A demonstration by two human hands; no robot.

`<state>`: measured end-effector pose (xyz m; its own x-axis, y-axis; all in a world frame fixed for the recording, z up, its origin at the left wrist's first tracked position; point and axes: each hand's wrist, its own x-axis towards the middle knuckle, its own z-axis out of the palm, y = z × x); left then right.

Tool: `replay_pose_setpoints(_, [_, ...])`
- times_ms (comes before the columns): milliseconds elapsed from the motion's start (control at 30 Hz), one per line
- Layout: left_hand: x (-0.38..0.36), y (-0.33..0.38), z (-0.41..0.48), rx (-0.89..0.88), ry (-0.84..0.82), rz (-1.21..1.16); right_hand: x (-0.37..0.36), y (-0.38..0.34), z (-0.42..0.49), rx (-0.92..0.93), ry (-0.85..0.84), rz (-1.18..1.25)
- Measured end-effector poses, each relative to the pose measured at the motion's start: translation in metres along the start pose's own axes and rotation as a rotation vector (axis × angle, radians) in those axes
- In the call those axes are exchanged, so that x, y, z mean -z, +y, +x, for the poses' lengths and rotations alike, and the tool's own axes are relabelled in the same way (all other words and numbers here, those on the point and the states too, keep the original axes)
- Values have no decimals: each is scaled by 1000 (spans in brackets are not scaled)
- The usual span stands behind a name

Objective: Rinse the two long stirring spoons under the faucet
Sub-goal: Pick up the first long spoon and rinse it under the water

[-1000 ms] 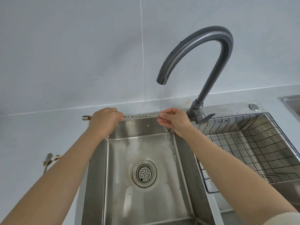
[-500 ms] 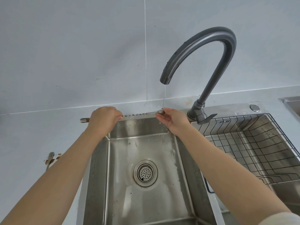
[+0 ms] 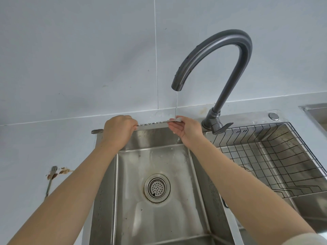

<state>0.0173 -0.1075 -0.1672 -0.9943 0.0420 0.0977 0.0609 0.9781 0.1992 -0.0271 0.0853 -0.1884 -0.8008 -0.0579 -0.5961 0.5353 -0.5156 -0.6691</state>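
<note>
– While the faucet (image 3: 212, 55) runs a thin stream (image 3: 176, 105), where does the spoon (image 3: 152, 123) lie?
– Level over the back of the sink (image 3: 159, 218), long axis 9 to 3 o'clock. Left hand (image 3: 118, 131) fisted round the 9 o'clock part. Right hand (image 3: 185, 129) pinches the 3 o'clock end, under the water.
– Nearer hand to the water?
– Right. Likely next: slide the shaft toward 3. One spoon or two in the grip, cannot tell. Another utensil (image 3: 51, 177) lies on the counter (image 3: 26, 156) at 8.

left forearm (image 3: 70, 191): bare | right forearm (image 3: 238, 183): bare | right sleeve (image 3: 306, 239): pale fabric edge
</note>
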Motion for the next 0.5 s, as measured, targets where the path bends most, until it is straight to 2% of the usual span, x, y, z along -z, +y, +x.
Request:
replay_pose_setpoints(233, [-1, 10, 5, -29, 45, -14, -1, 0, 0, 101, 112, -10])
replay_pose_setpoints(500, [-4, 16, 10, -40, 57, -24, 4, 3, 0, 107, 2, 180])
